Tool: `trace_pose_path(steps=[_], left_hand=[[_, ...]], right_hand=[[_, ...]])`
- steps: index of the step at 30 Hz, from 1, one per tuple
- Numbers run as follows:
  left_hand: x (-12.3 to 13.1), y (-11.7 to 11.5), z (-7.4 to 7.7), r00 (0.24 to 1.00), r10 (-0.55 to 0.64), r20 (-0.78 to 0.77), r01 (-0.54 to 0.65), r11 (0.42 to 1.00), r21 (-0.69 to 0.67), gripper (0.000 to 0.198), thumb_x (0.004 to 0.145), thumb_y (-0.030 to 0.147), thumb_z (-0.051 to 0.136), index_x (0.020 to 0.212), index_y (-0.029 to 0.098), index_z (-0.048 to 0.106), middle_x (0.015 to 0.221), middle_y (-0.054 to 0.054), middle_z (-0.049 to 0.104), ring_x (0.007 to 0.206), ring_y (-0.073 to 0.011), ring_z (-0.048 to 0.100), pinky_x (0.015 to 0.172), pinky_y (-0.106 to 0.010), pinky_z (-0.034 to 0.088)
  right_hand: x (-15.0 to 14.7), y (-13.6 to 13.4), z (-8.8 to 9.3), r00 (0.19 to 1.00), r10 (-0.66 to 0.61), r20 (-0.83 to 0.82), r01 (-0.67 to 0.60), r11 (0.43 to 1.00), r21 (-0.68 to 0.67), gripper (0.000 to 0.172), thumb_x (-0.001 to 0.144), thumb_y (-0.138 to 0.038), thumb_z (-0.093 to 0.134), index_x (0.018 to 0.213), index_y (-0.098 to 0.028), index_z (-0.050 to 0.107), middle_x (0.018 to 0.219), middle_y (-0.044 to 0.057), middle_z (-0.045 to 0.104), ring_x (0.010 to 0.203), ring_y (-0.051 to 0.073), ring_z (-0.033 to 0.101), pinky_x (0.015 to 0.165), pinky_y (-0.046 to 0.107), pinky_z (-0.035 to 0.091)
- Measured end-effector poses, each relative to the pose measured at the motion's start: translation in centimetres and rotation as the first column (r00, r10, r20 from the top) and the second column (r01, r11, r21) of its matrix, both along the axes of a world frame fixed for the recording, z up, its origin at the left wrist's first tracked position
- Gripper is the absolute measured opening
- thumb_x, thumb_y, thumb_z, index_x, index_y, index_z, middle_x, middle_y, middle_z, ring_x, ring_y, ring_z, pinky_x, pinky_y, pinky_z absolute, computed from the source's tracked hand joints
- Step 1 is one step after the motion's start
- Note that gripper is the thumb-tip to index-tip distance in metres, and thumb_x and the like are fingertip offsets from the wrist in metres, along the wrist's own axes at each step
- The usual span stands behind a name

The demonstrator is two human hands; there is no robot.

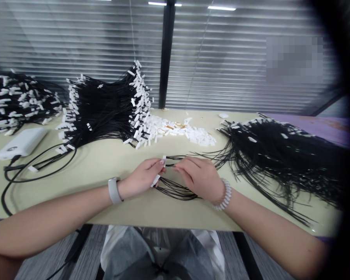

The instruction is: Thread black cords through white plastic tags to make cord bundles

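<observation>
**wirefan:** Black wires point(175, 191), a small bunch, are lying near the front edge of the table point(105, 159), right under both hands. They're looking light and floppy to me, probably a bit springy, so I'd be grabbing close to the white connector point(163, 160), the only stiff bit.

**benchrat:** Agreed. The left hand point(142, 179) is pinching that connector, thumb and fingertips closed on it. The right hand point(200, 177) is nipping the wires just beside it, fingers together. A big tangled pile point(280, 159) is sitting off to the right, with loose connectors point(189, 132) farther back.
</observation>
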State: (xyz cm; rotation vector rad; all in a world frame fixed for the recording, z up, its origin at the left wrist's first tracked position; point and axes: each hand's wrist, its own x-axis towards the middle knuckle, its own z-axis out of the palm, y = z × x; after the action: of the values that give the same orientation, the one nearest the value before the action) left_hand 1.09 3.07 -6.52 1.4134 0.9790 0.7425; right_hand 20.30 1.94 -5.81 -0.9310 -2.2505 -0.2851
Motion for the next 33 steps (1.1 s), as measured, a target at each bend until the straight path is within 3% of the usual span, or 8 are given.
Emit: trace_pose_path(steps=[9, 18, 33], left_hand=[[-0.04, -0.11, 0.3, 1.0, -0.013, 0.025, 0.013, 1.0, -0.025, 0.039, 0.083, 0.052, 0.041, 0.077, 0.015, 0.049, 0.072, 0.001, 0.043, 0.055, -0.0081, 0.042, 0.049, -0.021, 0.044], [0.1, 0.09, -0.34, 0.999, 0.041, -0.007, -0.04, 0.995, 0.092, 0.04, 0.085, 0.052, 0.035, 0.078, 0.016, 0.048, 0.07, 0.0, 0.044, 0.054, -0.0086, 0.042, 0.046, -0.02, 0.04], [0.06, 0.16, -0.47, 1.0, 0.008, -0.006, -0.007, 0.998, 0.068, 0.039, 0.084, 0.052, 0.038, 0.08, 0.015, 0.05, 0.071, -0.001, 0.044, 0.056, -0.0089, 0.043, 0.046, -0.019, 0.041]], right_hand=[[-0.11, 0.12, -0.12, 1.0, -0.017, 0.011, 0.018, 0.996, -0.092, 0.015, 0.086, -0.02, 0.045, 0.081, -0.016, 0.059, 0.072, 0.001, 0.06, 0.066, 0.009, 0.053, 0.061, 0.021, 0.038], [0.39, 0.42, 0.02, 0.996, -0.091, -0.004, 0.089, 0.981, -0.174, 0.018, 0.087, -0.023, 0.042, 0.083, -0.016, 0.058, 0.072, 0.002, 0.06, 0.064, 0.01, 0.053, 0.061, 0.022, 0.037], [0.21, 0.26, 0.21, 0.998, -0.064, -0.009, 0.062, 0.99, -0.126, 0.017, 0.086, -0.024, 0.045, 0.08, -0.017, 0.059, 0.067, 0.001, 0.06, 0.058, 0.009, 0.052, 0.056, 0.022, 0.035]])
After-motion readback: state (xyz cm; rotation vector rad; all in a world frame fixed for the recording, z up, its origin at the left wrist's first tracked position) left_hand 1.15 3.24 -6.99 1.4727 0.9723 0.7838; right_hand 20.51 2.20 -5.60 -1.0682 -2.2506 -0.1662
